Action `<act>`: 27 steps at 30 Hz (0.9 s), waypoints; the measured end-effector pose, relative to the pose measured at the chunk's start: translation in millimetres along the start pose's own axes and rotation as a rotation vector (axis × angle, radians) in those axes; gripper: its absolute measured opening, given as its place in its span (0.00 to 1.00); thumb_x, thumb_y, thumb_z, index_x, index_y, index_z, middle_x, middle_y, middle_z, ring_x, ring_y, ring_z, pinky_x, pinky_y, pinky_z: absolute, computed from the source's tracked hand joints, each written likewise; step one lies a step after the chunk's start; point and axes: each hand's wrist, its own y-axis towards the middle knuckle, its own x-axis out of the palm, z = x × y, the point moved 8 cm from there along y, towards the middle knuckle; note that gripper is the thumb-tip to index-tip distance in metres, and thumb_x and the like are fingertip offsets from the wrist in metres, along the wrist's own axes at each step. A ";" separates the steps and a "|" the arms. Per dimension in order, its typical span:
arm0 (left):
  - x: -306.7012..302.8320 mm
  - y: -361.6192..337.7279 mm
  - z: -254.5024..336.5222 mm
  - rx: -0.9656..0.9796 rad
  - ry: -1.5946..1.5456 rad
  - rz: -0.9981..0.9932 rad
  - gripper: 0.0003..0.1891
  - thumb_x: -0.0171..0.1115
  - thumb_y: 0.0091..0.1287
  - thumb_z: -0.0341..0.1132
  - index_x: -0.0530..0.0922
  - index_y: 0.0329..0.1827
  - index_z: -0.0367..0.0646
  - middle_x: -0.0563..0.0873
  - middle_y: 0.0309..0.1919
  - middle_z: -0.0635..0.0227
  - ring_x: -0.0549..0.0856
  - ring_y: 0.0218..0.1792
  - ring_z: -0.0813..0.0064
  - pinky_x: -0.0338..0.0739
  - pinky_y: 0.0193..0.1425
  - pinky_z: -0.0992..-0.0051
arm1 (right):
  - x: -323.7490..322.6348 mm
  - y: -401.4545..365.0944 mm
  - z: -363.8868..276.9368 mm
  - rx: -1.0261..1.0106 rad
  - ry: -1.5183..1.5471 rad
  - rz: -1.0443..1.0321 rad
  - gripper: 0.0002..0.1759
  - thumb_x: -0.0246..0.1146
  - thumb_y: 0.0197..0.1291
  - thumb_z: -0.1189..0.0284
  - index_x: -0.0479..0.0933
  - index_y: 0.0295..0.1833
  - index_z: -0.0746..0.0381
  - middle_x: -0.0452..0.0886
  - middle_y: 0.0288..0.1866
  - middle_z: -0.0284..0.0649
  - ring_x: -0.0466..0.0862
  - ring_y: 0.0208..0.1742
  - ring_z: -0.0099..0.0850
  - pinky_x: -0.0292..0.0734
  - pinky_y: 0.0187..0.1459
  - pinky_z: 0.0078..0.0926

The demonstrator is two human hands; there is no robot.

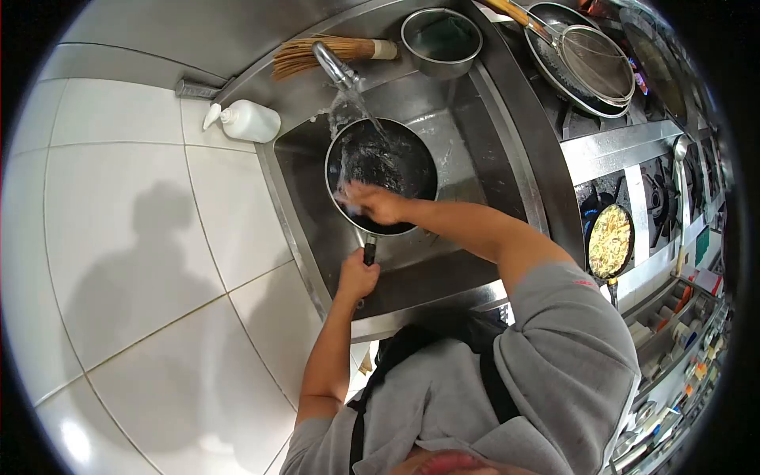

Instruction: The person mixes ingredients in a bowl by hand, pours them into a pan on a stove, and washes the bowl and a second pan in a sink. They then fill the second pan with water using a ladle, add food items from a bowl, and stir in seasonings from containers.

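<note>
A black frying pan (412, 170) rests in the steel sink (495, 178), with water in it. Its handle points toward me, and my left hand (359, 275) is closed around it. Over the near left part of the pan, inside the rim, is my right hand (376, 203). Motion smears its fingers, so I cannot make out whether they hold anything; something whitish shows beside them. Water pours from the metal faucet (336, 67) into the pan and splashes at its far left edge.
A bamboo brush (328, 55) and a round metal pot (442, 43) stand behind the sink. On the left sits a white pump bottle (252, 121). To the right, stoves carry a pan with a mesh strainer (598, 63) and a pan of chopped food (609, 241); a ladle (681, 182) lies farther right.
</note>
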 end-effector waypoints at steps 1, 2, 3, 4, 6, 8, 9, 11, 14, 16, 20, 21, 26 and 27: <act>-8.4 0.4 -8.7 0.042 0.091 0.081 0.12 0.60 0.53 0.34 0.74 0.36 0.34 0.81 0.25 0.49 0.84 0.33 0.50 0.78 0.38 0.57 | 11.6 -21.4 -1.0 0.130 0.031 -0.242 0.31 0.56 0.61 0.74 0.66 0.72 0.47 0.67 0.71 0.48 0.69 0.70 0.48 0.65 0.68 0.39; -16.3 1.9 -10.1 0.088 0.178 0.169 0.13 0.61 0.54 0.34 0.75 0.38 0.34 0.83 0.28 0.45 0.85 0.36 0.46 0.78 0.41 0.55 | 6.0 -45.3 -1.6 0.255 0.054 -0.487 0.29 0.56 0.61 0.74 0.70 0.70 0.47 0.69 0.70 0.47 0.71 0.69 0.46 0.68 0.66 0.37; -22.8 -4.1 -9.8 -0.036 0.279 0.153 0.16 0.62 0.54 0.35 0.75 0.42 0.34 0.84 0.33 0.42 0.84 0.41 0.41 0.78 0.46 0.52 | -2.2 -62.1 18.2 0.375 0.003 -0.552 0.25 0.56 0.61 0.74 0.74 0.65 0.49 0.74 0.66 0.46 0.75 0.65 0.45 0.70 0.64 0.38; -23.3 -8.8 -12.0 -0.039 0.274 0.160 0.16 0.62 0.54 0.35 0.75 0.42 0.34 0.84 0.33 0.42 0.84 0.41 0.41 0.78 0.46 0.52 | -11.4 -76.0 42.1 0.496 -0.047 -0.613 0.21 0.56 0.61 0.73 0.79 0.60 0.51 0.79 0.61 0.45 0.79 0.60 0.43 0.72 0.61 0.38; -33.1 -16.7 -21.3 -0.164 0.486 0.245 0.16 0.62 0.55 0.34 0.75 0.44 0.34 0.84 0.33 0.41 0.84 0.39 0.40 0.79 0.47 0.51 | -79.9 -68.3 66.4 0.670 0.008 -0.489 0.18 0.54 0.63 0.73 0.82 0.55 0.52 0.84 0.50 0.46 0.84 0.48 0.43 0.78 0.52 0.37; -40.1 -16.5 -22.7 -0.162 0.471 0.267 0.14 0.61 0.55 0.32 0.76 0.42 0.34 0.84 0.33 0.40 0.84 0.39 0.41 0.78 0.46 0.50 | -174.7 -38.1 63.1 0.703 -0.089 -0.196 0.16 0.57 0.63 0.71 0.82 0.54 0.56 0.85 0.49 0.46 0.85 0.43 0.41 0.79 0.49 0.37; -41.5 -20.6 -24.7 -0.163 0.465 0.273 0.12 0.61 0.55 0.31 0.76 0.40 0.35 0.84 0.33 0.40 0.85 0.39 0.41 0.78 0.45 0.49 | -224.1 -18.4 48.3 0.637 -0.105 -0.025 0.15 0.57 0.64 0.71 0.82 0.54 0.56 0.84 0.51 0.47 0.83 0.47 0.42 0.77 0.52 0.36; -35.4 -11.2 -27.6 -0.011 0.377 0.308 0.09 0.60 0.56 0.30 0.76 0.38 0.35 0.85 0.29 0.44 0.86 0.33 0.47 0.79 0.38 0.52 | -300.6 20.9 32.0 0.250 -0.539 0.254 0.15 0.59 0.63 0.72 0.82 0.54 0.55 0.80 0.46 0.46 0.79 0.53 0.40 0.75 0.55 0.35; -18.9 1.5 -20.0 0.006 -0.030 0.158 0.04 0.59 0.57 0.28 0.75 0.33 0.37 0.82 0.21 0.54 0.84 0.22 0.61 0.77 0.25 0.61 | -374.1 60.7 31.6 0.378 -0.630 0.448 0.17 0.60 0.63 0.70 0.81 0.57 0.48 0.77 0.47 0.46 0.79 0.51 0.47 0.76 0.53 0.37; 5.2 2.2 -13.7 -0.134 -0.358 -0.031 0.03 0.59 0.57 0.27 0.74 0.30 0.38 0.80 0.18 0.61 0.81 0.16 0.68 0.74 0.19 0.67 | -382.2 69.3 75.0 0.472 -0.723 0.364 0.17 0.62 0.61 0.67 0.81 0.56 0.51 0.79 0.47 0.47 0.79 0.52 0.49 0.76 0.54 0.40; 33.3 -0.7 5.3 -0.144 -0.800 -0.137 0.06 0.61 0.57 0.24 0.71 0.30 0.40 0.74 0.14 0.68 0.72 0.10 0.78 0.65 0.13 0.75 | -342.4 87.8 53.3 0.138 -0.847 0.354 0.21 0.63 0.57 0.65 0.79 0.58 0.52 0.83 0.47 0.43 0.80 0.55 0.44 0.76 0.55 0.42; 41.4 0.4 9.4 -0.138 -0.870 -0.185 0.07 0.61 0.57 0.23 0.71 0.32 0.39 0.74 0.14 0.68 0.72 0.10 0.77 0.65 0.13 0.75 | -320.0 98.3 33.6 0.136 -0.820 0.280 0.19 0.64 0.57 0.64 0.80 0.55 0.54 0.83 0.48 0.42 0.80 0.55 0.43 0.76 0.55 0.40; 51.0 -2.5 33.0 -0.068 -0.883 -0.294 0.07 0.61 0.58 0.23 0.70 0.34 0.40 0.73 0.13 0.69 0.72 0.10 0.77 0.65 0.13 0.75 | -162.3 75.8 71.1 0.270 -0.459 -0.237 0.12 0.55 0.64 0.69 0.77 0.42 0.67 0.80 0.44 0.50 0.80 0.47 0.48 0.77 0.47 0.44; 49.1 -3.0 40.1 -0.041 -0.855 -0.313 0.07 0.61 0.58 0.23 0.70 0.34 0.40 0.73 0.13 0.69 0.73 0.10 0.78 0.65 0.13 0.75 | -173.1 62.7 42.6 0.124 -0.559 0.038 0.14 0.59 0.62 0.66 0.75 0.43 0.68 0.78 0.48 0.51 0.79 0.50 0.49 0.76 0.47 0.43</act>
